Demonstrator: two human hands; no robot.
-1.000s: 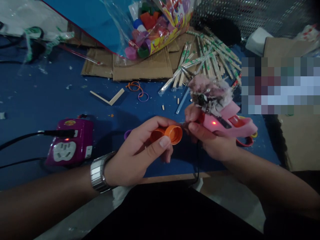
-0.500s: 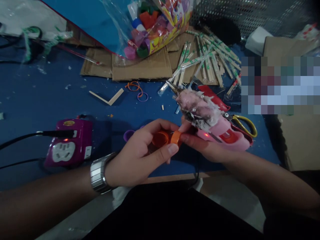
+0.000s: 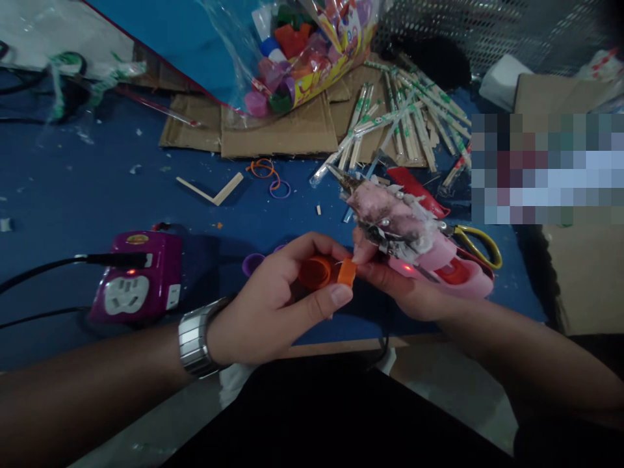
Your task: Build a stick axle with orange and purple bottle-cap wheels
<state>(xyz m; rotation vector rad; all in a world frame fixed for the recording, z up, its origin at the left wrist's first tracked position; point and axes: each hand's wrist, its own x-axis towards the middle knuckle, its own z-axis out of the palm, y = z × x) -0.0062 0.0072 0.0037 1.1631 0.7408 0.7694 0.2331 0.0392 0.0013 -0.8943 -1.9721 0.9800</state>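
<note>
My left hand (image 3: 287, 299), with a metal-band watch (image 3: 195, 344) on its wrist, pinches a small orange plastic piece (image 3: 346, 272) between thumb and fingers. Fingertips of my right hand (image 3: 394, 279) close on the right edge of that same piece. An orange cup-shaped cap (image 3: 314, 272) shows inside the curve of my left hand; whether it is held or lies on the table I cannot tell. Just beyond my right hand is a pink glue gun (image 3: 404, 227), its nozzle pointing up and left, its body coated in whitish residue. A purple cap (image 3: 253, 264) is partly hidden behind my left hand.
A purple power socket box (image 3: 139, 276) with cables stands left. Behind are a bent wooden stick (image 3: 214, 195), orange and purple rings (image 3: 279, 188), wrapped chopsticks (image 3: 409, 117), cardboard (image 3: 277, 133) and a bag of colourful caps (image 3: 302, 58). Yellow-handled scissors (image 3: 480, 244) lie right.
The small orange piece has turned slightly in my fingers, showing a flatter side. Both hands stay nearly in place; the whole view has shifted a little.
</note>
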